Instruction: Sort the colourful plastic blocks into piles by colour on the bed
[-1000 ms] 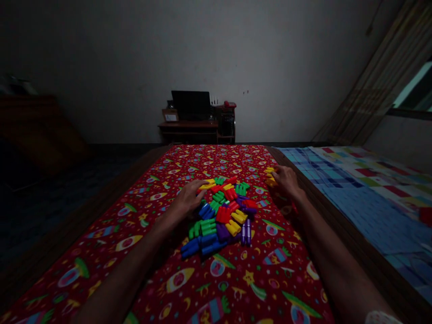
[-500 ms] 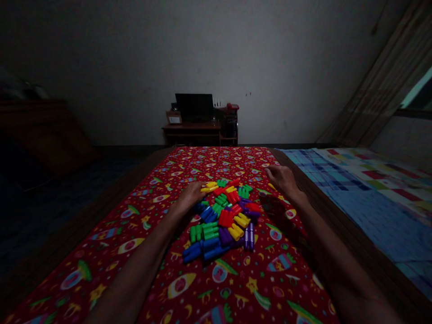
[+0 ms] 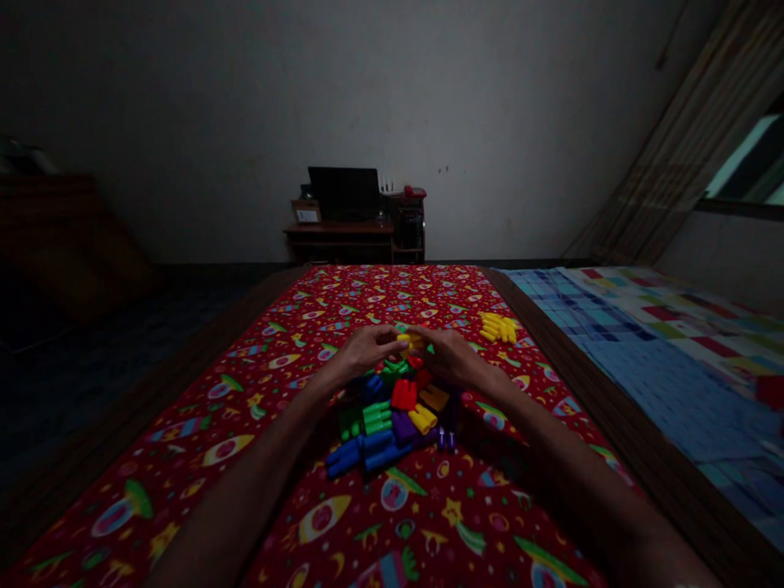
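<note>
Over the far part of a loose pile of plastic toy blocks, my left hand [image 3: 366,349] and my right hand [image 3: 452,356] meet with fingertips closed around a yellow toy block [image 3: 409,342]. Below them in the pile lie a red block [image 3: 403,394], another yellow block [image 3: 422,418], a light green block [image 3: 376,417] and a blue block [image 3: 343,459]. Each looks like short rounded tubes joined side by side. My hands and forearms hide part of the pile. Beyond my right wrist, a small group of yellow blocks [image 3: 498,327] lies apart.
The blocks lie on a red patterned cloth [image 3: 331,563] over a long surface with brown edges. A blue checked mat [image 3: 618,359] spreads along the right. At the far wall stands a low desk [image 3: 340,232] with a black monitor [image 3: 344,193].
My right hand has come left from the yellow group to the pile. My left hand has moved slightly right. Both now touch one yellow block. The yellow group shows uncovered.
</note>
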Motion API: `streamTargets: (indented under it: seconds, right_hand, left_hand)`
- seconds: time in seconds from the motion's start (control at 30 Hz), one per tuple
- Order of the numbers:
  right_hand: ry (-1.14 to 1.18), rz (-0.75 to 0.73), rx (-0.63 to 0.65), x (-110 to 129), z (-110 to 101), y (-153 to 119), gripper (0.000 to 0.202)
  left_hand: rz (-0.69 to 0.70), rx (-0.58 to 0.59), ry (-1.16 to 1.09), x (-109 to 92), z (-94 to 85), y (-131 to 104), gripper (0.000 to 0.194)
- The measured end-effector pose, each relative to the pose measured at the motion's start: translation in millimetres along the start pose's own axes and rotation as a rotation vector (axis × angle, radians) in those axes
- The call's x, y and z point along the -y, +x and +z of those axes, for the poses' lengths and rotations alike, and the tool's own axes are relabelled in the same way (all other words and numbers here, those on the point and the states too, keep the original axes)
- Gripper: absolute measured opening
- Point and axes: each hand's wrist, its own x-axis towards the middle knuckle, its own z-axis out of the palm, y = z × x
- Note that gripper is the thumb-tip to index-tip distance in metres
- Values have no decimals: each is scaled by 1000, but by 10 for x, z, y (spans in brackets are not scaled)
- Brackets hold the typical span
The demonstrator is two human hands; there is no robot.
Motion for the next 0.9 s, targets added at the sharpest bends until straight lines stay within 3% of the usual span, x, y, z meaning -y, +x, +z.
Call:
streamTargets:
  seconds: [0.1, 0.2, 0.3, 0.4, 0.5, 0.63, 0.8, 0.9]
  right_hand:
    - [-87, 234, -163, -295, -233, 12, 35]
    - [-189, 526, -388, -761, -481, -99, 34]
    - [-246, 725, -449, -1177, -598, -315, 38]
    - [-272, 829, -367, -1381, -559, -494, 37]
    - [-261, 905, -284, -1412, -475, -560, 38]
    - [-252, 892, -326, -1365, -488, -516, 39]
    - [-229, 716, -440, -1122, -612, -278, 36]
    - [-100, 518, -387, -809, -545, -94, 31]
  left_hand:
    - [58, -212, 153, 167, -14, 23, 38]
    - [86, -379, 375, 425, -85, 38, 35]
    - [8, -301, 397, 635, -129, 56, 38]
    - [-48, -258, 391, 720, -139, 83, 41]
    - [-55, -251, 459, 704, -140, 110, 39]
    - [-108, -216, 520, 628, -134, 119, 33]
    - [-158, -287, 509, 573, -127, 96, 25]
    - [-175, -363, 444, 540, -146, 103, 25]
